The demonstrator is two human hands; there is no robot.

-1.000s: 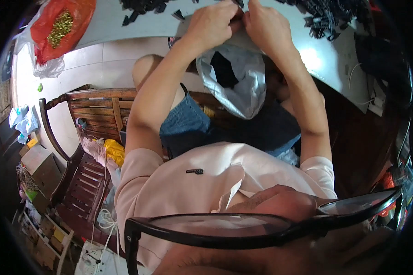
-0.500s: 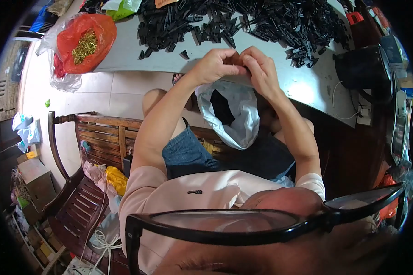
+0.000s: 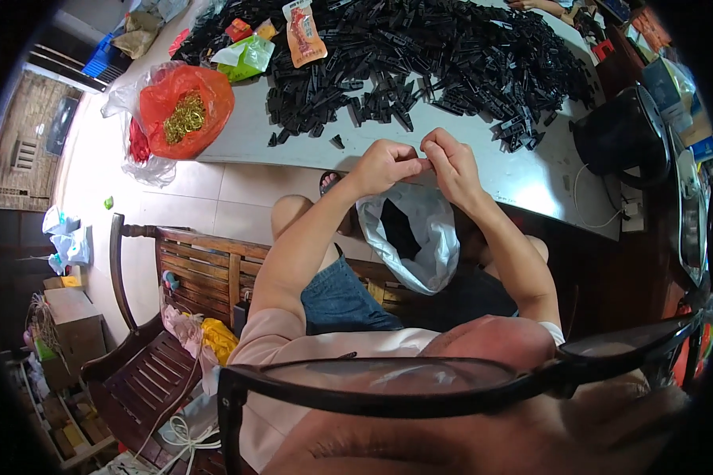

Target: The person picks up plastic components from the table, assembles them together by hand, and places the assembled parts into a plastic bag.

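Note:
My left hand (image 3: pixel 386 168) and my right hand (image 3: pixel 454 169) meet fingertip to fingertip over the near edge of the table. Both are closed in a pinch, and whatever lies between the fingers is too small or hidden to name. Just below them an open white sack (image 3: pixel 433 265) stands between my legs, with something black inside. Beyond my hands a wide heap of black plastic clip-like pieces (image 3: pixel 420 55) covers the far part of the table (image 3: pixel 238 142). A red plastic bag (image 3: pixel 214 99) at the left holds small gold-coloured metal pieces (image 3: pixel 184 117).
An orange and white packet (image 3: pixel 303 33) and a green packet (image 3: pixel 245 58) lie on the heap. Another person's hand (image 3: pixel 531 5) rests at the far right. A black pot-like container (image 3: pixel 614 131) stands right, with a white cable (image 3: pixel 582 190). A wooden bench (image 3: pixel 202 269) is at the left.
The whole view has shifted, so the table and heap show lower and farther back, and another person's hand has come into sight. My hands still pinch together above the sack.

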